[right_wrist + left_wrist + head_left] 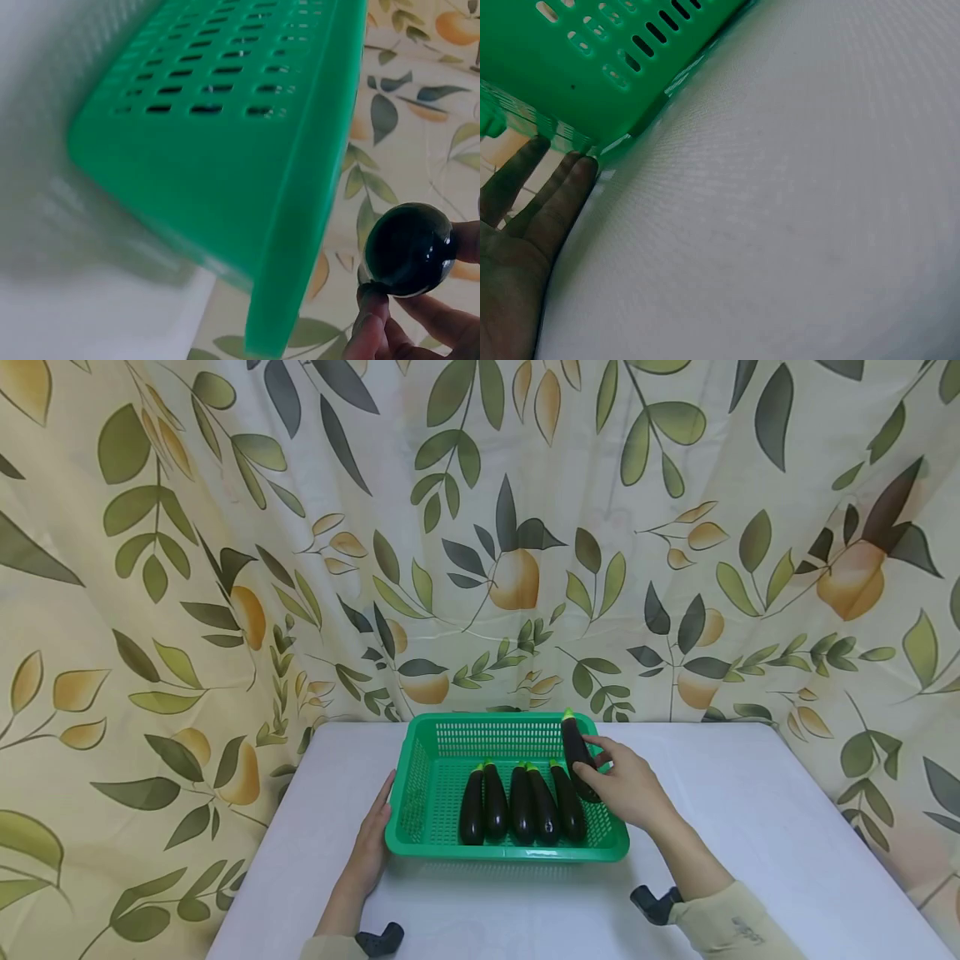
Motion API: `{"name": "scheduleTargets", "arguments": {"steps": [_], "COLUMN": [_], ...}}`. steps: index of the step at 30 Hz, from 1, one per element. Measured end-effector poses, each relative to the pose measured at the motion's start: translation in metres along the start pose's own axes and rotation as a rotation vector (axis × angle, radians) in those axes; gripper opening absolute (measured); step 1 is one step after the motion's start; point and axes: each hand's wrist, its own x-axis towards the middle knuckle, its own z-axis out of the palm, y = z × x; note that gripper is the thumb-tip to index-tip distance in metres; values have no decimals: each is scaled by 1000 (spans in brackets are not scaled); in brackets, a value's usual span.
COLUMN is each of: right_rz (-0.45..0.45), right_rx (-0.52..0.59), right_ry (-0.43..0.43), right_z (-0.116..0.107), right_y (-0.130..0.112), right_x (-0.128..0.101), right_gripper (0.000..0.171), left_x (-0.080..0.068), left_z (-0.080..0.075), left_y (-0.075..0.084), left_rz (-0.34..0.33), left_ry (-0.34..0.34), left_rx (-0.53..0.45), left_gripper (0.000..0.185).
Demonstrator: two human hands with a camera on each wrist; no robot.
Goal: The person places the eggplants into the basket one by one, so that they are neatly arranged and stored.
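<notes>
My right hand pinches a dark eggplant between thumb and fingers over the right end of a green plastic basket. Its green stem end points away from me; in the right wrist view the rounded end of the eggplant shows beyond the basket rim. Inside the basket several more eggplants lie side by side, stems toward the far wall. At the basket's left side rests my left hand, its fingers straight along the outer wall.
A white-covered table carries the basket, with bare cloth on both sides. Behind it hangs a curtain printed with leaves and fruit. Dark wrist-worn devices sit near both sleeves.
</notes>
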Motion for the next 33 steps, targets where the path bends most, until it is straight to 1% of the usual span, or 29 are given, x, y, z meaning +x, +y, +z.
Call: {"name": "scheduleTargets", "arguments": {"steps": [9, 16, 21, 28, 33], "right_rz": [-2, 8, 6, -4, -7], "right_rx": [34, 61, 83, 76, 82], "right_ry": [-12, -21, -20, -13, -13], "right_z": [14, 26, 36, 49, 56], "right_y": [-12, -22, -27, -34, -37], "right_x": [2, 5, 8, 8, 9], "right_gripper": [60, 59, 58, 57, 56], "left_x": [0, -1, -1, -2, -1], "left_z": [1, 0, 2, 3, 2], "left_y": [-1, -2, -1, 1, 1], "left_rz": [-5, -3, -8, -1, 2], "left_ry": [17, 11, 12, 8, 4], "left_rx": [23, 8, 17, 2, 22], "left_gripper": [53, 53, 52, 52, 53]}}
